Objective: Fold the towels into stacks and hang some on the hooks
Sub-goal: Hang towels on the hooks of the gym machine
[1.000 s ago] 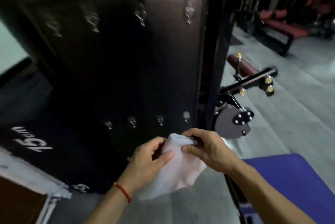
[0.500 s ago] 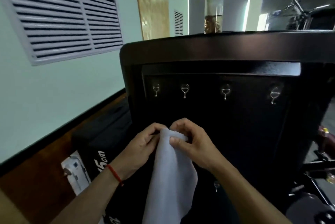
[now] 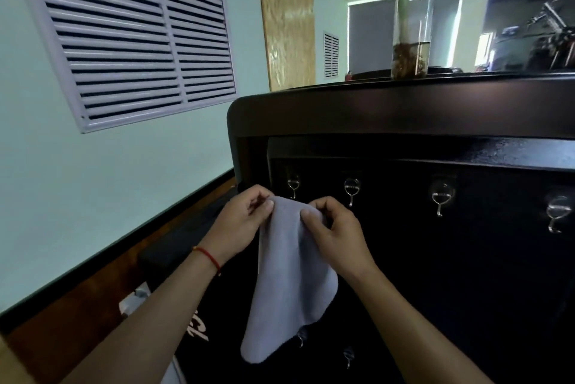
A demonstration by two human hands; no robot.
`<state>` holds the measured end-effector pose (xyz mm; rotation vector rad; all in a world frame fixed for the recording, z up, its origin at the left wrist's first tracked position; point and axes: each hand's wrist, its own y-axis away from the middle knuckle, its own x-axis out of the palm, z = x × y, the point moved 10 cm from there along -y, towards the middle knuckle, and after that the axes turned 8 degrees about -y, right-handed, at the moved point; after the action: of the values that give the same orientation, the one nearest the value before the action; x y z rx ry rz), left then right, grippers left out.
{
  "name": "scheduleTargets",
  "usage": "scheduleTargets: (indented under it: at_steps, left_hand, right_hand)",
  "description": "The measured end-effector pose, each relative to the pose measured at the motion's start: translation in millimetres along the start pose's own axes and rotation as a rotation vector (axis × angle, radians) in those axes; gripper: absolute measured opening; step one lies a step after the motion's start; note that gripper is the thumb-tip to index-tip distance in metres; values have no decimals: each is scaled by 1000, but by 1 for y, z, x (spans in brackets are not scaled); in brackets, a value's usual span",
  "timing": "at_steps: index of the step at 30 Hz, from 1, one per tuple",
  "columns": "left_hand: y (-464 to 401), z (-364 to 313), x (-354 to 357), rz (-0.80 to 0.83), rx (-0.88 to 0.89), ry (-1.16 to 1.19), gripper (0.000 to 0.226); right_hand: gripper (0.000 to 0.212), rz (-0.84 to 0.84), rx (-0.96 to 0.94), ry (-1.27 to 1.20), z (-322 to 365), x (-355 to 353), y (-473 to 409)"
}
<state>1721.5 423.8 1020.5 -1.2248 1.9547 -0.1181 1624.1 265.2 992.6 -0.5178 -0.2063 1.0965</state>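
Note:
A pale grey towel [image 3: 289,284] hangs down from both my hands in front of a dark cabinet panel [image 3: 435,274]. My left hand [image 3: 239,225] pinches its top edge on the left, and my right hand [image 3: 334,234] pinches the same edge on the right. A row of metal hooks runs across the panel's top: the leftmost hook [image 3: 293,186] sits just above the towel, then a second hook [image 3: 351,190], a third hook [image 3: 440,197] and a fourth hook [image 3: 557,215] further right. Lower hooks [image 3: 348,355] show below the towel.
The cabinet's top ledge [image 3: 373,110] carries a glass vase with a plant [image 3: 409,32]. A wall with a louvred vent [image 3: 137,38] lies to the left. A black box with white lettering [image 3: 199,327] stands low on the floor beside the cabinet.
My view has swung up from the lower hooks and floor to the cabinet's upper hook row. Both hands have lifted the towel's top edge up close to the leftmost hook.

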Motion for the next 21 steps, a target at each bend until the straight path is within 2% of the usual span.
scheduleTargets:
  at_steps: [2,4,7,9,14,17,19,21]
  left_hand:
    - [-20,6,-1,-36,7,-150,13]
    - [-36,10,-1,-92,25,-219,9]
    - [-52,23,5,-143,71,-217,9]
    - [-54,32,14,-170,125,-224,12]
    - [-38,53,32,-297,205,-90,18]
    - [-26,56,41,-342,252,12,22]
    - [-20,56,47,-350,283,8,23]
    - [-14,56,47,-415,320,-150,22]
  right_hand:
    - [10,-115,-37,72,4,-1,-8]
    - [18,-157,-108,209,10,6,-16]
    - [22,-203,-253,699,12,23,-26]
    - [25,-222,-272,980,4,31,-31]
    - [23,-291,-290,965,-11,34,-18]
    - [33,-327,-186,761,-24,30,-9]
    - [33,-406,-224,947,-20,33,1]
    - [30,-418,-229,1041,-24,37,5]
